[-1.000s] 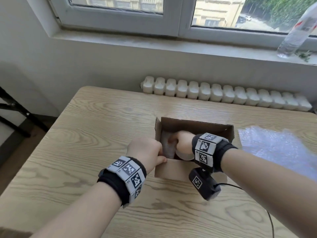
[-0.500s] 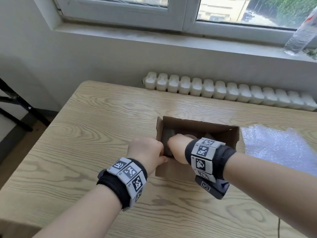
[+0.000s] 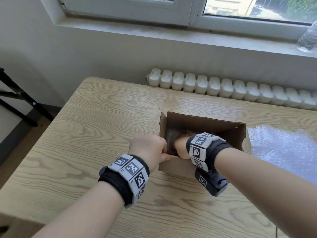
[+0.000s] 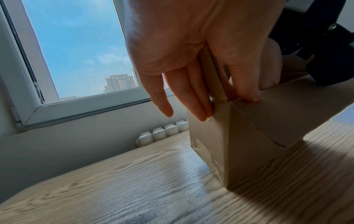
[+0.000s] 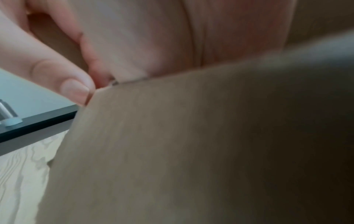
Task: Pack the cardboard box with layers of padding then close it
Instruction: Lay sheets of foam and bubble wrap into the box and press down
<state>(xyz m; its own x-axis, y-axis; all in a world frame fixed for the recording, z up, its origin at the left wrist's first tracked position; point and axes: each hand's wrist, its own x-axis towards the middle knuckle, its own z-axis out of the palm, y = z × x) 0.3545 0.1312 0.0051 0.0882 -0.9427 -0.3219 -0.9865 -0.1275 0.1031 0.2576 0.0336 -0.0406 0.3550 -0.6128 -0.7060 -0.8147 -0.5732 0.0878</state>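
An open brown cardboard box (image 3: 202,122) stands in the middle of the wooden table (image 3: 103,127). My left hand (image 3: 149,148) grips its near-left corner. In the left wrist view the thumb lies on the near wall and the fingers (image 4: 193,97) on the left wall of the box (image 4: 249,144). My right hand (image 3: 181,146) reaches over the near wall, down into the box, and its fingers are hidden inside. The right wrist view shows only my right palm (image 5: 153,37), the box's outer wall (image 5: 191,151) and my left thumb (image 5: 57,75). A sheet of bubble wrap (image 3: 281,148) lies flat just right of the box.
A white radiator (image 3: 223,88) runs behind the table's far edge, under a window sill. On the sill, far right, stands a plastic bottle (image 3: 308,38). A black stand (image 3: 17,100) is on the floor beyond the table's left edge.
My right hand has gone deeper into the box, and the pale thing it held a second ago is out of sight. My left hand has stayed on the box corner.
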